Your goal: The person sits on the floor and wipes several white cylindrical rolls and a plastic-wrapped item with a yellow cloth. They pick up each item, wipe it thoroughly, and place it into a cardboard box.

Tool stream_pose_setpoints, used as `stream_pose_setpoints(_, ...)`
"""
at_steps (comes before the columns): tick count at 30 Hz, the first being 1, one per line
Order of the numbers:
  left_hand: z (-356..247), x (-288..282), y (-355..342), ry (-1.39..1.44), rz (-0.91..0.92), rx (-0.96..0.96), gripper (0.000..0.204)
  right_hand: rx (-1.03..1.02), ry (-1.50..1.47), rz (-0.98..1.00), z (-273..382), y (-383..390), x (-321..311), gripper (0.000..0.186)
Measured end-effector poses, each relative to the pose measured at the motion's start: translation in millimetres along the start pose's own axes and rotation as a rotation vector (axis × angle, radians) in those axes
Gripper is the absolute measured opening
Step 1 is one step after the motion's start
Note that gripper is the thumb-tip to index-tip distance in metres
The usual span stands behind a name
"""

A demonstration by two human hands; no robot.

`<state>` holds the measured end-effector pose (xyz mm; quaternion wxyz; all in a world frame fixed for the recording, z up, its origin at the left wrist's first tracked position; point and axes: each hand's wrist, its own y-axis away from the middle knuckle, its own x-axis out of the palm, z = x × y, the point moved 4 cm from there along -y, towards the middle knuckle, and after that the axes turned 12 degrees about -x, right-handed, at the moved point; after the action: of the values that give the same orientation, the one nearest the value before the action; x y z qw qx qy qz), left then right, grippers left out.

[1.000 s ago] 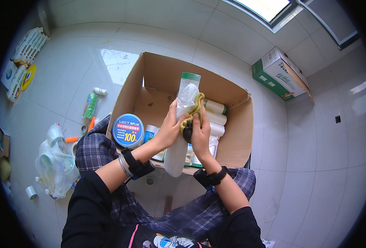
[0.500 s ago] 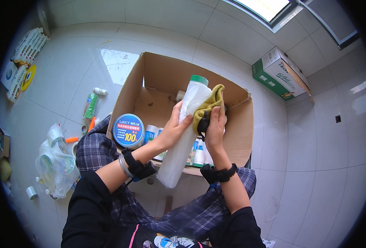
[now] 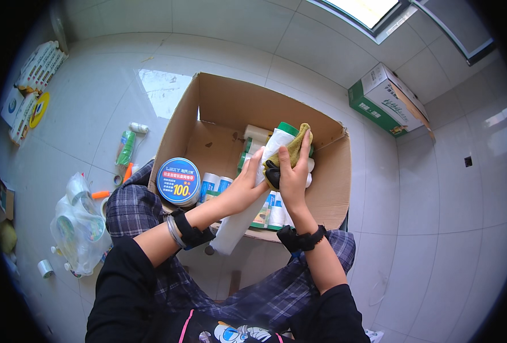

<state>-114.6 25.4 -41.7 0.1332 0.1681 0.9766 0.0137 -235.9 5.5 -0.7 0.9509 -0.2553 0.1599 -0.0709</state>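
Note:
A long white roll (image 3: pixel 233 227) with a green end slants over the open cardboard box (image 3: pixel 225 94). My left hand (image 3: pixel 246 183) is closed round its middle. My right hand (image 3: pixel 293 174) grips an olive-yellow cloth (image 3: pixel 299 132) pressed against the upper part of the roll, with a small black object (image 3: pixel 272 175) at the cloth, too unclear to name. In the box stand or lie several white rolls (image 3: pixel 276 212), some with blue or green labels, beside a round container with a blue lid (image 3: pixel 178 180) at the front left.
On the tiled floor lie a plastic bag of rolls (image 3: pixel 80 228), green tape (image 3: pixel 126 147) and orange-handled items (image 3: pixel 100 195). Packs (image 3: pixel 39 68) are stacked at the far left. A green-and-white carton (image 3: pixel 388 100) sits at the back right. My plaid-covered legs (image 3: pixel 130 208) flank the box.
The roll has tilted further, its lower end moving left and toward me and its top to the right. The cloth and my right hand have shifted right along with it.

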Motion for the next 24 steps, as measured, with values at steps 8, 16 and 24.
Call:
stream_pose_setpoints(8, -10.2, 1.0, 4.4, 0.054, 0.114, -0.045, 0.069, 0.083, -0.176, -0.194, -12.4, -16.1, -18.9, 0.053)
stream_pose_setpoints(16, -5.1, -17.5, -5.9, 0.304, 0.029, -0.053, 0.054, 0.646, -1.111, -0.314, -50.5, -6.6, -23.1, 0.044)
stream_pose_setpoints(24, -9.2, -25.0, -6.4, 0.485, -0.069, -0.061, 0.045, 0.640, -0.975, -0.018, -38.3, 11.5, 15.9, 0.044)
